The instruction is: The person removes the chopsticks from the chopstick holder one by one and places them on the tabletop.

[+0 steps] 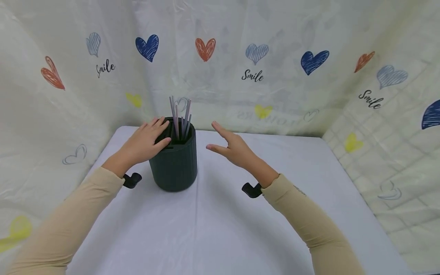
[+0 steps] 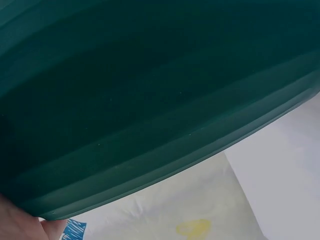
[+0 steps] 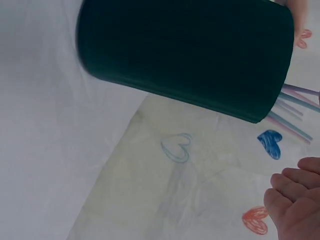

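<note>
A dark green ribbed pen holder [image 1: 174,168] stands upright on the table, with several thin pastel sticks [image 1: 186,118] poking out of its top. My left hand [image 1: 146,141] rests over the holder's left rim, fingers extended and spread. From the left wrist, the holder's wall [image 2: 160,100] fills most of the view, with part of the hand [image 2: 22,220] at its lower left edge. To the right of the holder, my right hand [image 1: 237,149] hovers with straight fingers and thumb apart, holding nothing. The right wrist view shows its fingers [image 3: 285,192] below the sticks [image 3: 290,125].
A white cloth covers the table [image 1: 220,236]. Behind and beside it hangs a pale curtain [image 1: 227,88] printed with hearts and "Smile" lettering. A black wrist mount [image 1: 132,180] is under the left sleeve, another black mount [image 1: 252,190] under the right.
</note>
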Motion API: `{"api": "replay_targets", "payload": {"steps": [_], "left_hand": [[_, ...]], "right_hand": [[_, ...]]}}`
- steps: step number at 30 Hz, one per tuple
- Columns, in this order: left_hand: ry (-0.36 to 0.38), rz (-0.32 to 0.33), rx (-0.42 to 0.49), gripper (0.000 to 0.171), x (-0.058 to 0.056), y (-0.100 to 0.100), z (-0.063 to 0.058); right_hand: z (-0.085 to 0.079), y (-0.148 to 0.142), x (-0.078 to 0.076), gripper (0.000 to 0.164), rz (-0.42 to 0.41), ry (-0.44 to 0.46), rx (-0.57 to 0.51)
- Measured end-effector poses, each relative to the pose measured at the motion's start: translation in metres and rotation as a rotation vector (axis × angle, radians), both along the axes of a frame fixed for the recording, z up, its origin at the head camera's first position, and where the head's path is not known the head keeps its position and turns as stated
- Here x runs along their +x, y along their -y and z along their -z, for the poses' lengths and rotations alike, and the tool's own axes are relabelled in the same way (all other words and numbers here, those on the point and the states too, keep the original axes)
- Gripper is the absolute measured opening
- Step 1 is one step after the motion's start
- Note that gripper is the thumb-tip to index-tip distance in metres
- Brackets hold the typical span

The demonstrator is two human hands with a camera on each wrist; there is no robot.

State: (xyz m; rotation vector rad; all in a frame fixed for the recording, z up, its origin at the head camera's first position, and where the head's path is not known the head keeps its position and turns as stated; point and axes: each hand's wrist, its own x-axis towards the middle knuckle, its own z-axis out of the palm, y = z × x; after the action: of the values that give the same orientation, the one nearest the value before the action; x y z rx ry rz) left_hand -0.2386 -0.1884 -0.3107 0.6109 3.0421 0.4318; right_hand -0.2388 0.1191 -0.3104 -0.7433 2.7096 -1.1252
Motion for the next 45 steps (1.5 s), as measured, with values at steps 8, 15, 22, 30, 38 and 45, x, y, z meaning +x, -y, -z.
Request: {"api": "replay_targets", "payload": {"steps": [8, 15, 22, 30, 38, 45], "left_hand": [[0.008, -0.005, -0.003, 0.066, 0.000, -0.001, 0.004], [-0.040, -0.003, -0.008, 0.062, 0.000, -0.002, 0.008], [-0.069, 0.001, -0.003, 0.061, -0.002, -0.004, 0.010], [-0.067, -0.002, 0.008, 0.061, 0.000, -0.002, 0.011], [-0.066, -0.012, 0.013, 0.061, 0.002, -0.002, 0.008], [-0.067, -0.007, 0.017, 0.060, 0.001, -0.002, 0.010]], "right_hand": [[-0.004, 0.021, -0.008, 0.078, -0.036, -0.029, -0.069], [-0.002, 0.033, -0.014, 0.071, -0.025, -0.016, -0.168], [-0.003, 0.044, -0.021, 0.065, 0.001, 0.002, -0.315], [-0.003, 0.061, -0.027, 0.054, 0.011, 0.042, -0.475], [0.002, 0.072, -0.031, 0.039, 0.052, 0.033, -0.583], [0.006, 0.079, -0.033, 0.028, 0.062, 0.033, -0.641]]}}
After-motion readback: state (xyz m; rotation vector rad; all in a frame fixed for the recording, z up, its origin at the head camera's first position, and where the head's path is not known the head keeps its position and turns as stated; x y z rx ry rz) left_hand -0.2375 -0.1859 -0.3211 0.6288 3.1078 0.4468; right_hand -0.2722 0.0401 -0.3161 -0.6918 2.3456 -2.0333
